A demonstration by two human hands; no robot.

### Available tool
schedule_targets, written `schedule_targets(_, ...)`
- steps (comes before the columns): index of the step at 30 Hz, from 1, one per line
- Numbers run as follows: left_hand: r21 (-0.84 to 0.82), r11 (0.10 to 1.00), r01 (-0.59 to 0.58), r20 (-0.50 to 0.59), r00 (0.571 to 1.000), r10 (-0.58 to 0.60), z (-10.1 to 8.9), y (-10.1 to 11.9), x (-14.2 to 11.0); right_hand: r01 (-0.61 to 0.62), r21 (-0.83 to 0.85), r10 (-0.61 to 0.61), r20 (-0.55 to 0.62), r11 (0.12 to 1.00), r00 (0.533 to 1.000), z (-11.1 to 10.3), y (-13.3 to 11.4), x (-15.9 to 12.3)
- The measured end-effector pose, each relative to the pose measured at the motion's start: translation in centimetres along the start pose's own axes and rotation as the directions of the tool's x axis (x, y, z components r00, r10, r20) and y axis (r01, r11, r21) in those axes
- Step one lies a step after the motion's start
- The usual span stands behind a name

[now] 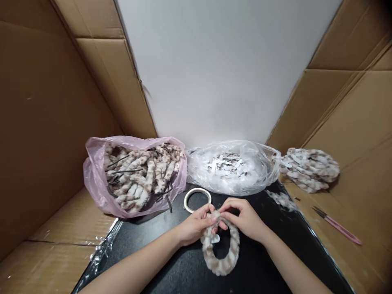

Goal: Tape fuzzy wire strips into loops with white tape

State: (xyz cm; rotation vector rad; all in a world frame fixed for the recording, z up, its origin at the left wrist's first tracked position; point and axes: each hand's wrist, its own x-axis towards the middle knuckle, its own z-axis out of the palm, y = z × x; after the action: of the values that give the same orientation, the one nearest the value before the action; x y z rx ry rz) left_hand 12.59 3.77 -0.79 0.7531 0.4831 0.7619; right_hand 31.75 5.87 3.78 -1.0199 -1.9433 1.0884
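Observation:
A fluffy beige and white fur headband (221, 265) hangs as a loop between my hands, over the near part of the black table. My left hand (196, 224) is closed on its upper end from the left, thumb and fingers pinching the fur. From the right, my right hand (241, 216) pinches the same top part, the fingertips of both hands almost meeting. A small white tag (215, 239) shows on the loop's left side, below my left fingers. Exactly what lies between the fingertips is partly hidden.
A roll of white tape (185, 203) lies just beyond my hands. Behind stand a pink bag (92, 179) of furry strips with dark ends and a clear bag (263, 163) of small white-tagged pieces. Finished-looking furry loops (318, 167) and pink-handled tweezers (343, 230) lie at right.

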Motion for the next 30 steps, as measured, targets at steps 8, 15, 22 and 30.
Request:
schedule_targets(8,0.073,0.979,0.190,0.281,0.938,-0.202,0.2,-1.0,-0.7,0.055,-0.141,-0.051,0.031,0.989,0.998,2.4,-0.4,3.0)
schedule_targets(15,0.326,0.885,0.332,0.311,0.846,-0.433,1.2,0.7,-2.5,0.281,-0.497,-0.124,0.325,0.821,0.938,7.0,-1.1,6.2)
schedule_targets(22,0.229,0.900,0.370,0.202,0.887,-0.416,1.9,0.1,-2.2,0.165,-0.427,-0.099,0.173,0.889,0.980,3.5,-2.5,3.8)
schedule_targets(30,0.382,0.920,-0.094,-0.248,0.948,0.200,2.2,4.0,-1.9,0.175,-0.129,-0.174,0.021,0.976,0.985,-5.3,-6.9,1.2)
